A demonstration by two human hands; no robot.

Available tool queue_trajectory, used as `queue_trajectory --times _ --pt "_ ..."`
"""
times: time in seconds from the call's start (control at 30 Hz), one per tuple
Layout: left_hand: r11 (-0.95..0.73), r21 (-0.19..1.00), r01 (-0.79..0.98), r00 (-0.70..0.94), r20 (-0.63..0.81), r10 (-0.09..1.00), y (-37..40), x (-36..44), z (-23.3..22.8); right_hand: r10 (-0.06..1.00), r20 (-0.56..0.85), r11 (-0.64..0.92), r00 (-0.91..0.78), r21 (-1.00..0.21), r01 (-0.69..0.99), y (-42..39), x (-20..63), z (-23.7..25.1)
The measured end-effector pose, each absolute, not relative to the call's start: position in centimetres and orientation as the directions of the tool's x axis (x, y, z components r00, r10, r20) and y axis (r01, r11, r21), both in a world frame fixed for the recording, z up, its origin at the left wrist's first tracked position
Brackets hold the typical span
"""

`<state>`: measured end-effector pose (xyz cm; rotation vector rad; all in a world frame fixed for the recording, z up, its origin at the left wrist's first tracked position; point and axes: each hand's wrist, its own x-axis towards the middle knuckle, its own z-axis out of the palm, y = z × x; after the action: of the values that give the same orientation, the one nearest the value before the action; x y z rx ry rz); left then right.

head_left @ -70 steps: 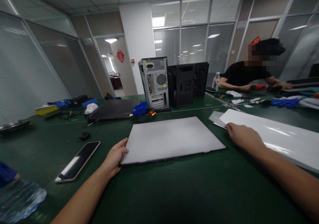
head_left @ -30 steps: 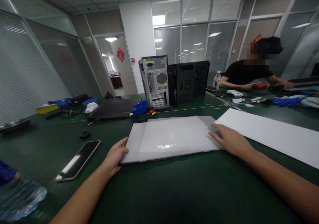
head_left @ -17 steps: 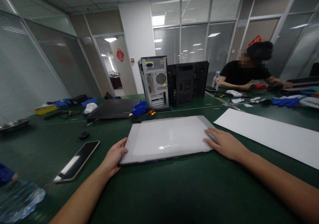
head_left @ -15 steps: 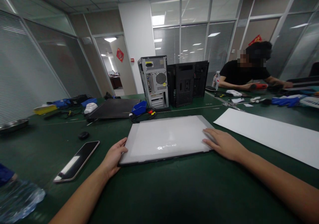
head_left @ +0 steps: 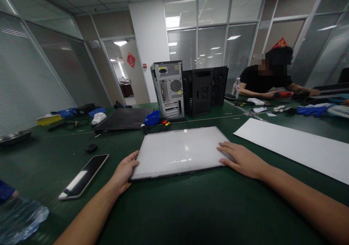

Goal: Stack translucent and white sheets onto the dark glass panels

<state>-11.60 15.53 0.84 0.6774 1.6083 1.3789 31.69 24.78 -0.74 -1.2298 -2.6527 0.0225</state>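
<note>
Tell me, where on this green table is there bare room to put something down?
The widest bare stretch lies nearest the camera, between the two forearms, below the white panel. A smaller patch sits between the phone and the panel, by the left hand. The far edge, around the computer towers and cables, is crowded.

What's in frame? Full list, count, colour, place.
flat white rectangular panel: 1, white with dark edge, table centre, between the hands
long white sheet: 1, white, table right
black smartphone: 1, black, left of panel
green table: 1, dark green
silver computer tower: 1, silver, behind panel
black computer towers: 2, black, right of silver one
flat dark panel: 1, black, far left-centre
blue tool with cables: 1, blue, before silver tower
clear plastic bottle: 1, clear, bottom left
seated person: 1, black shirt, far right
left hand: on panel's near-left corner
right hand: flat on panel's right edge
</note>
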Motion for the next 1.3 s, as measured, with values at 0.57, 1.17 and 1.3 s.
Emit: queue_trajectory --times 0.57,1.17,1.3 --pt "0.189 0.963 -0.193 -0.403 -0.254 0.879 15.5 -11.7 0.7 0.749 0.165 0.663 -0.642 -0.157 0.732 24.8 31.9 -0.3" --pt "0.195 0.966 -0.171 -0.419 -0.250 0.873 16.0 -12.3 0.0 0.823 0.296 0.529 -0.484 -0.091 0.844 26.9 33.5 -0.5" --pt "0.197 0.965 -0.175 -0.423 -0.254 0.870 15.9 -12.3 0.0 0.904 0.398 0.187 -0.157 -0.037 0.982 29.7 38.4 -1.6"
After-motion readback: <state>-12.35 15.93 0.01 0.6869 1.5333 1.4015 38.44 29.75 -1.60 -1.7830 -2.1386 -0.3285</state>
